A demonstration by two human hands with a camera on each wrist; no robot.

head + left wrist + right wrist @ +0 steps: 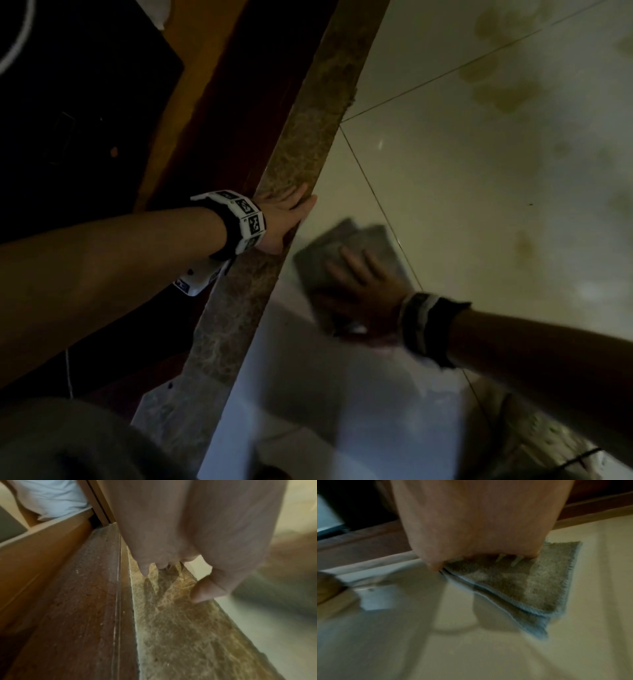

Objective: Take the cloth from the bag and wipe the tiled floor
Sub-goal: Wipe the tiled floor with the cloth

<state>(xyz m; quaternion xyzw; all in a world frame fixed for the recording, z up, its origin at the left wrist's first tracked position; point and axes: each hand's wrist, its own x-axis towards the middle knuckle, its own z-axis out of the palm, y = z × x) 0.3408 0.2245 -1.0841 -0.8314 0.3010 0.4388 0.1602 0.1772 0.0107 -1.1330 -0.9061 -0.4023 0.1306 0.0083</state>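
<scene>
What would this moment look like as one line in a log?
phase: wiping | right hand: presses folded cloth on tiled floor | left hand: flat on stone threshold

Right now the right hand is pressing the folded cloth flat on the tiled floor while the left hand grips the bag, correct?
Not quite. The left hand holds no bag; it rests open on the speckled stone threshold strip, as the head and left wrist views show. The rest stands: the right hand presses the folded cloth flat on the tiled floor.
</scene>
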